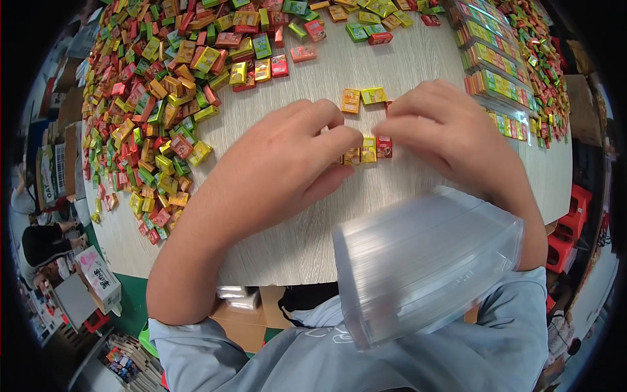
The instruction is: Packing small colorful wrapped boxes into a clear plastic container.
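A short row of small candy-size cartons lies on the table between my hands, with a yellow carton [368, 150] and a red carton [384, 147] in plain sight. My left hand [290, 147] is closed at the row's left end, thumb and forefinger around a yellow-orange carton [351, 156]. The fingers of my right hand [450, 127] are bent together over the red carton; what they hold, if anything, is hidden. Just beyond, an orange carton [351, 101] stands beside a tilted yellow carton [373, 96]. A stack of clear plastic cases [424, 255] rises near my right forearm.
Large heaps of mixed cartons [170, 85] cover the table's left and far side. At the right, filled clear cases [499, 85] form a stepped stack beside another carton heap [545, 98]. Red stools [568, 228] stand beyond the right edge; a cardboard box [248, 326] sits below the near edge.
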A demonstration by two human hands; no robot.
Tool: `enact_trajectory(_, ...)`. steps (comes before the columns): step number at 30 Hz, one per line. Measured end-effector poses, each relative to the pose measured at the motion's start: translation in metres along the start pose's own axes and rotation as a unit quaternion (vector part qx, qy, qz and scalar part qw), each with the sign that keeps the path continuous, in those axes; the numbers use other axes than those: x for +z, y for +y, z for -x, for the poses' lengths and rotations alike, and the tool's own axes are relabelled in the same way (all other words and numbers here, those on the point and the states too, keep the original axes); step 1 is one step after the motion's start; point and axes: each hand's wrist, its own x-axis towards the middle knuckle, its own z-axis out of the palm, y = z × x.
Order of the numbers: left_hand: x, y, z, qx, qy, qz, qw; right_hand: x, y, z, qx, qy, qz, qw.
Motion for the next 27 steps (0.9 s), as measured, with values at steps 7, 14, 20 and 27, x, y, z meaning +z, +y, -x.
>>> enact_trajectory(7, -0.003, -0.004, -0.006, -0.027, 0.056, -0.077, 0.995, -0.001, 0.012, 0.004, 0.011, 0.012, 0.075, 0.997)
enact_trajectory(14, -0.003, -0.002, -0.007, -0.047, 0.037, -0.129, 0.990, -0.008, 0.001, 0.009, 0.056, -0.037, 0.041, 0.997)
enact_trajectory(20, -0.006, -0.003, -0.006, -0.043, 0.050, -0.146, 0.987, -0.011, 0.003, 0.012, 0.045, -0.040, 0.030, 0.998)
enact_trajectory(27, -0.014, -0.007, 0.000, -0.049, 0.070, -0.184, 0.979, -0.017, 0.003, 0.014, 0.034, -0.064, -0.013, 0.997)
